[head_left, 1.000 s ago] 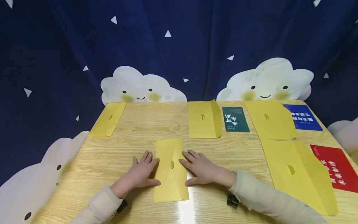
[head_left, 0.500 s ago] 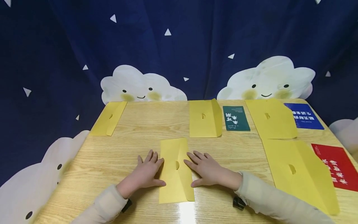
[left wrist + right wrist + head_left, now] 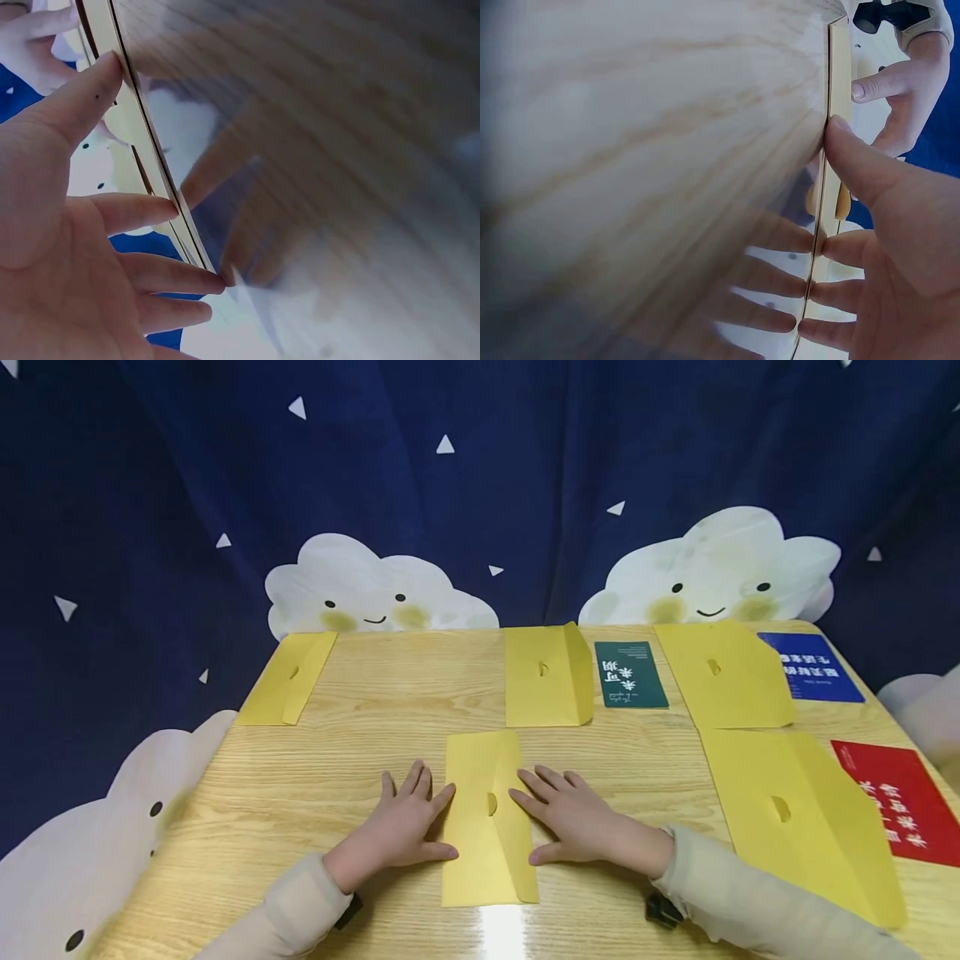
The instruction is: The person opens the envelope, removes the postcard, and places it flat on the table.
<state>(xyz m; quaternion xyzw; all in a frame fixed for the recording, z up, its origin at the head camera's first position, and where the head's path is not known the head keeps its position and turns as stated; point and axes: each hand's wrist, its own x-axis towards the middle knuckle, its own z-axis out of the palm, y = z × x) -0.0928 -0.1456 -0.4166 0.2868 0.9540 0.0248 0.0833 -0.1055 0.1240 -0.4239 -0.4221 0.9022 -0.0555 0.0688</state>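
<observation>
A narrow yellow envelope (image 3: 471, 839), its flap folded over and tucked at a slit, lies flat on the wooden table (image 3: 360, 693) in the head view. Along its left edge rests my left hand (image 3: 405, 825), fingers spread and thumb tip on the envelope. My right hand (image 3: 576, 822) lies opposite, fingertips at the right edge. Seen edge-on in the right wrist view, the envelope (image 3: 841, 75) is a thin pale strip with my right thumb and fingertips touching along it. The left wrist view shows my left hand (image 3: 67, 247) with its fingers extended toward that strip.
A similar folded yellow envelope (image 3: 288, 677) lies at the far left. Three yellow envelopes with raised flaps, one at back centre (image 3: 536, 693), stand to the right. Beside them lie a green card (image 3: 632, 674), a blue card (image 3: 817, 668) and a red card (image 3: 900, 802).
Both hands and the envelope between them have slid to the right across the table. The other envelopes and the cards have stayed where they were.
</observation>
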